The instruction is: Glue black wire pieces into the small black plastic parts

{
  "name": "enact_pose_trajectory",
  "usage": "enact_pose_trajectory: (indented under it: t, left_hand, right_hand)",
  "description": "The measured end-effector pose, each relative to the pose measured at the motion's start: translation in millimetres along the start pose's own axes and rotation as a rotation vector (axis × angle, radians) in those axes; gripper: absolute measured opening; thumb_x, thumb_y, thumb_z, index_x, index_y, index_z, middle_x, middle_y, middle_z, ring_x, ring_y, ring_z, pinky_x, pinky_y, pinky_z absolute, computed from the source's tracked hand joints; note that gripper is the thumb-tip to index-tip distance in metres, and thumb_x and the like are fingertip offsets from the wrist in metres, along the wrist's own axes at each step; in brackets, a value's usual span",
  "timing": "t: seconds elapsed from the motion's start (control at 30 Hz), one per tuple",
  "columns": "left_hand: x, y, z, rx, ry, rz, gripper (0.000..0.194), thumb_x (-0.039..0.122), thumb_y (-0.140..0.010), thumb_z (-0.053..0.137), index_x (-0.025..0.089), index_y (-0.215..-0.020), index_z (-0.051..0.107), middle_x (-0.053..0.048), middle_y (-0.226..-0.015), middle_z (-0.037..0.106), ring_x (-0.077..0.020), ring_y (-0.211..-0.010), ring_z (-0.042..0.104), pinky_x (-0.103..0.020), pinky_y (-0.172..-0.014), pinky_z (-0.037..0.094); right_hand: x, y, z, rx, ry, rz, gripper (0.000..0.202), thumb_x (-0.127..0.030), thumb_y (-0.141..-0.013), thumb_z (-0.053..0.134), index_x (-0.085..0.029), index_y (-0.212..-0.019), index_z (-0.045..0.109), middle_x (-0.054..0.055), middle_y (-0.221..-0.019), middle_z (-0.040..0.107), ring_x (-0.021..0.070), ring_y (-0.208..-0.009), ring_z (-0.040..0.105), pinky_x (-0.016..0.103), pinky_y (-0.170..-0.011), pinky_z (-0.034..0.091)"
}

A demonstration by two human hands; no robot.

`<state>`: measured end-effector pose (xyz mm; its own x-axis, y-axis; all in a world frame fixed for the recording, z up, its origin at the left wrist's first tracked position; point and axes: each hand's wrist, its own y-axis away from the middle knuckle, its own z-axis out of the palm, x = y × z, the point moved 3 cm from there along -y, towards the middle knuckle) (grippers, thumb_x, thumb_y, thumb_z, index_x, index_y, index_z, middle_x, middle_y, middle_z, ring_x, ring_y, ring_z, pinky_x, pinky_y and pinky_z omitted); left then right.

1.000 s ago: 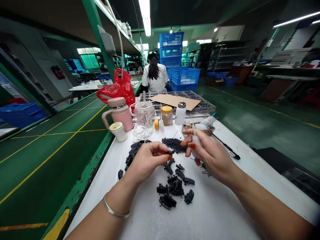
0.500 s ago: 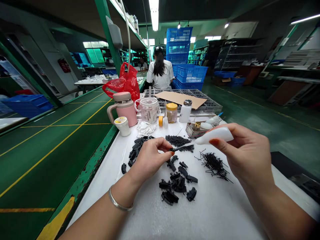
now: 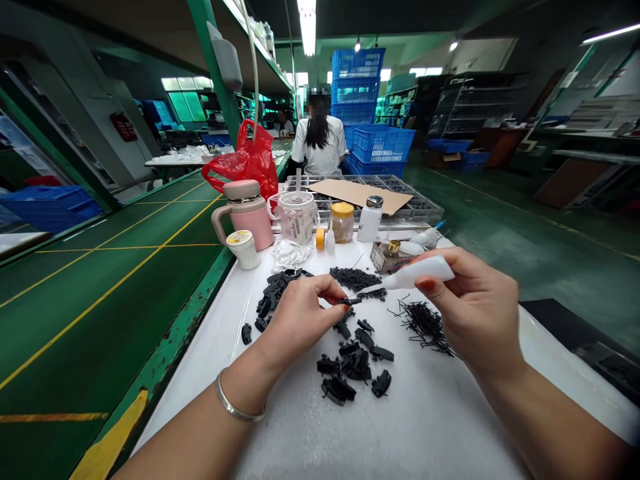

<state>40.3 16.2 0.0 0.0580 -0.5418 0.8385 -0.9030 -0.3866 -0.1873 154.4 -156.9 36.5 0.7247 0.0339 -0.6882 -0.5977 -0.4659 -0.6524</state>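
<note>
Between thumb and fingers, my left hand (image 3: 307, 310) pinches a small black plastic part (image 3: 352, 301), mostly hidden by the fingertips. My right hand (image 3: 480, 303) is closed round a white squeeze bottle (image 3: 423, 272), tilted so that its thin nozzle points left and down, its tip close to the black part. Whether the tip touches it I cannot tell. Below the hands lie several curved black plastic pieces (image 3: 356, 363), and more black pieces (image 3: 274, 293) are heaped left of my left hand. Small black rings (image 3: 353, 279) lie behind, and thin black pins (image 3: 425, 323) lie beside my right hand.
Along the back of the white table (image 3: 400, 433) stand a pink mug (image 3: 250, 223), a white tub (image 3: 243, 250), a clear bucket (image 3: 299, 220), a yellow-lidded jar (image 3: 343, 223) and a white pump bottle (image 3: 370, 220). A green conveyor (image 3: 125, 267) runs left. A person (image 3: 320, 143) sits ahead.
My right hand has moved left with the squeeze bottle, bringing its nozzle nearer the black part. My left hand keeps its pinch in nearly the same place.
</note>
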Motion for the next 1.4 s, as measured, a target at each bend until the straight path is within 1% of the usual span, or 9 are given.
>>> enact_pose_trajectory:
  t: [0.37,0.73,1.03,1.4]
  left_hand:
    - [0.9,0.1,0.4,-0.001,0.012,0.011,0.004,0.015,-0.074,0.065,0.017,-0.077,0.066,0.003,-0.079,0.064,-0.0109,-0.074,0.060,-0.017,-0.062,0.048]
    - [0.1,1.7,0.7,-0.002,0.011,0.020,0.005,0.014,-0.074,0.065,0.017,-0.077,0.065,0.003,-0.079,0.065,-0.0103,-0.074,0.060,-0.017,-0.062,0.047]
    - [0.1,0.7,0.2,-0.003,0.012,0.006,0.005,0.014,-0.073,0.064,0.017,-0.078,0.065,0.004,-0.079,0.064,-0.0099,-0.074,0.061,-0.016,-0.062,0.047]
    - [-0.8,1.4,0.8,-0.007,0.033,0.008,0.006,0.015,-0.074,0.064,0.016,-0.079,0.066,0.001,-0.081,0.065,-0.0117,-0.074,0.061,-0.019,-0.063,0.048]
  right_hand:
    - [-2.8,-0.7,0.1,-0.013,0.033,-0.042,0.013,-0.034,-0.086,0.067,-0.021,-0.087,0.065,0.000,-0.077,0.061,0.0130,-0.064,0.051,0.024,-0.054,0.037]
    - [-3.2,-0.3,0.7,-0.015,0.008,-0.041,0.010,-0.031,-0.086,0.067,-0.021,-0.087,0.066,0.000,-0.080,0.063,0.0138,-0.067,0.053,0.024,-0.057,0.039]
    - [-2.7,-0.9,0.9,-0.013,0.008,-0.051,0.010,-0.031,-0.085,0.067,-0.021,-0.086,0.066,0.000,-0.079,0.062,0.0135,-0.065,0.052,0.024,-0.055,0.038]
    - [-4.3,0.2,-0.2,-0.025,0.025,-0.031,0.011,-0.032,-0.085,0.067,-0.021,-0.086,0.066,0.001,-0.080,0.062,0.0151,-0.066,0.052,0.026,-0.056,0.039]
